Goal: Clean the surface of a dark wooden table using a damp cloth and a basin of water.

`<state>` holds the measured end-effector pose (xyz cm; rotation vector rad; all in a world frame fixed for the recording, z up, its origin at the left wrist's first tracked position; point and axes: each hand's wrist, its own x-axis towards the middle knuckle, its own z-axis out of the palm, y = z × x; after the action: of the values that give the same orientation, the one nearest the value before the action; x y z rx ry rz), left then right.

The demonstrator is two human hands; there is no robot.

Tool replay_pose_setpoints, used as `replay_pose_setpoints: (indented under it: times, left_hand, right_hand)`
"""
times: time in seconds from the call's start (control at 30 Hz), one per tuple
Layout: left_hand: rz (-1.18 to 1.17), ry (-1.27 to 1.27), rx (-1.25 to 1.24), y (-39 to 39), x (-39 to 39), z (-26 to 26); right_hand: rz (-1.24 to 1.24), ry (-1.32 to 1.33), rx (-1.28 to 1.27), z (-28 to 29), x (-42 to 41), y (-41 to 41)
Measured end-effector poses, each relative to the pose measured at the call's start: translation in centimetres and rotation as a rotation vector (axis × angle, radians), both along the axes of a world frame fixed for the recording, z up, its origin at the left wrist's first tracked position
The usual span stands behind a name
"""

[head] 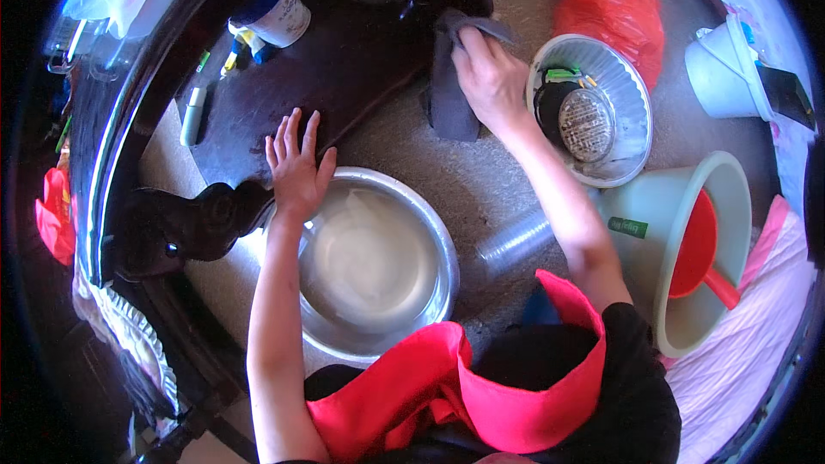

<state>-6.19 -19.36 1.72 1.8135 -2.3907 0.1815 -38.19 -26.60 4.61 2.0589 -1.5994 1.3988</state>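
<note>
My left hand (298, 164) rests with fingers spread on the near edge of a dark wooden surface (348, 58), holding nothing. Bunched in my right hand (490, 80) is a dark grey cloth (448, 93), part of which hangs down beside the wood's edge. Below my left hand, a round metal basin (446, 283) holds cloudy liquid. On the wood lie a pale green tube-shaped container (192, 117) and a white tub (283, 18), with a small yellow, white and blue item (248, 44) against it.
Right of my arm are a clear plastic basin (625, 122) with small items, a red plastic bag (619, 13), a pale bucket (638, 200) with a red dipper (696, 251), and another bucket (718, 74). Stacked clear plastic cups (515, 238) lie under my forearm. A carved dark leg (193, 222) stands left.
</note>
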Motion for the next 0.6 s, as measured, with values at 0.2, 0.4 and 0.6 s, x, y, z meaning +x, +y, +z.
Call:
replay_pose_setpoints:
  times: [0.2, 0.4, 0.6]
  left_hand:
    - [-0.008, -0.014, -0.022, 0.0, 0.3, -0.2]
    - [-0.007, -0.013, -0.016, -0.3, -0.3, 0.0]
    - [0.003, -0.007, -0.006, 0.0, 0.0, 0.1]
  right_hand:
    - [-0.090, 0.170, -0.182, 1.4, -0.6, -4.1]
    - [-0.136, 0.090, -0.101, -2.7, -2.6, -2.4]
    - [-0.017, 0.070, -0.245, 2.5, 0.1, -4.6]
